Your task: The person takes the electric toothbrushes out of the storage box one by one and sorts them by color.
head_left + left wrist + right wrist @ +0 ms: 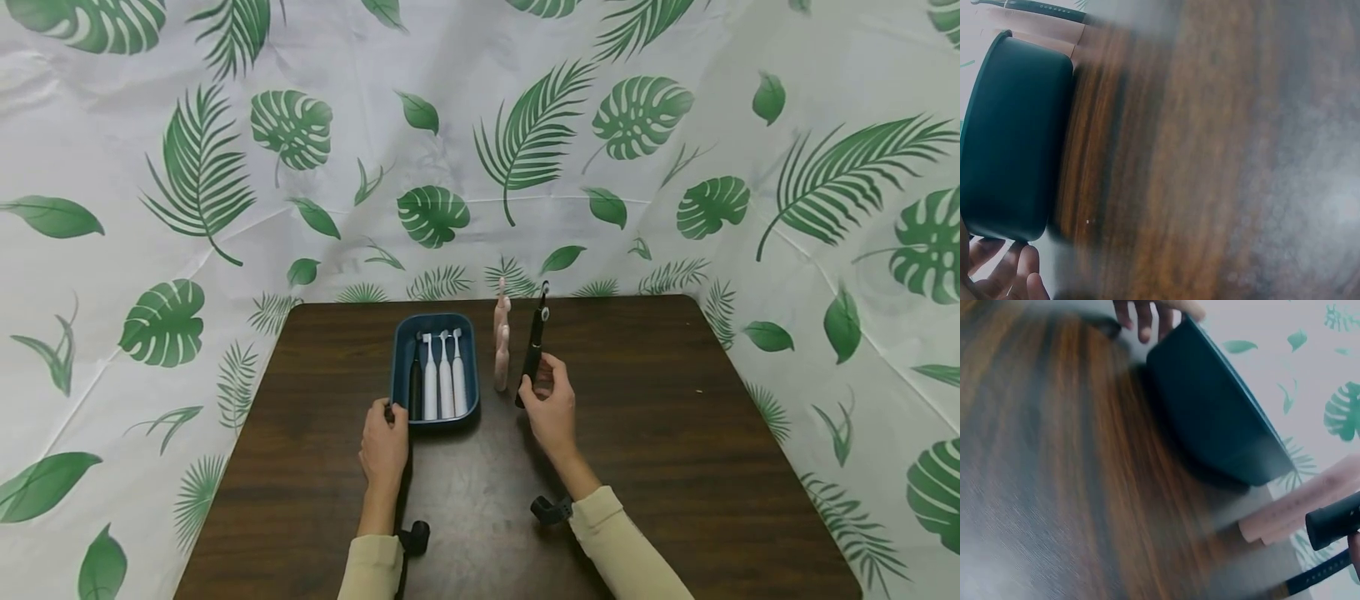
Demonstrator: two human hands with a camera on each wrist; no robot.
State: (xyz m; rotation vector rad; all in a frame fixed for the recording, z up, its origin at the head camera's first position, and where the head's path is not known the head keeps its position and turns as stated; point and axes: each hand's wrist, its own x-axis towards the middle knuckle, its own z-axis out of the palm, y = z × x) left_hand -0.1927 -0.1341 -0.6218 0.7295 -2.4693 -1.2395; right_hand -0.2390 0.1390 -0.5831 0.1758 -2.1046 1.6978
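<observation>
A dark blue tray sits on the brown table and holds three white electric toothbrushes and a black one lying side by side. My left hand grips the tray's near left corner; its fingers show beside the tray wall. Two pink toothbrushes stand upright just right of the tray. My right hand holds a black electric toothbrush by its lower handle, nearly upright, next to the pink ones. In the right wrist view the tray, pink handles and black handle appear.
A white cloth with green leaf prints hangs behind and around the table. Bare tabletop stretches to the right of my right hand and in front of both hands. Small black camera mounts sit at my wrists.
</observation>
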